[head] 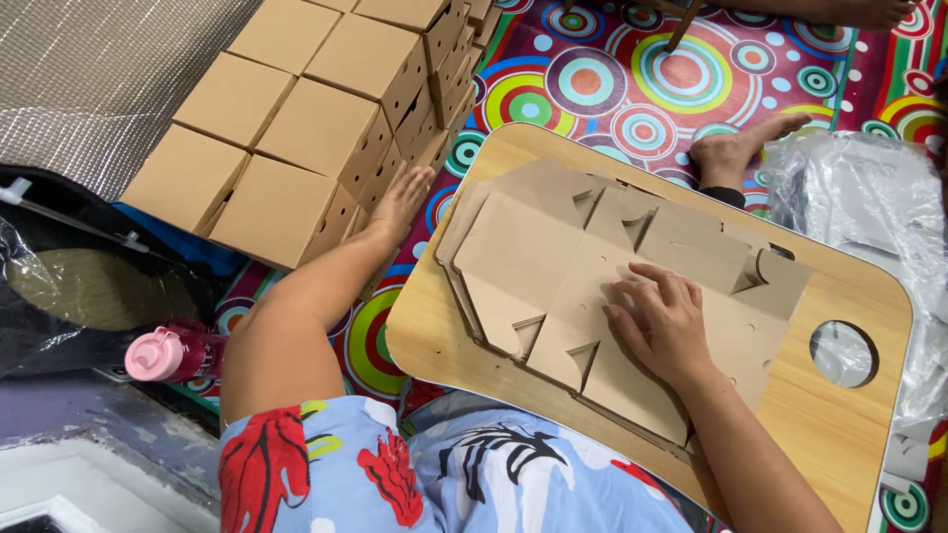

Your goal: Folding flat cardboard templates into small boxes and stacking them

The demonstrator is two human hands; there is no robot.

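Two hands are at work. My right hand [664, 318] lies flat, fingers [632, 296] released and spread, pressing on the top sheet of a stack of flat, die-cut brown cardboard box blanks [553, 266] on the pale wooden lap worktop [839, 434]. My left hand [403, 202], open and gripping nothing, touches the pile of folded brown cardboard boxes [296, 128] just beside it. I judge one box finished; next calls for lifting and folding this blank.
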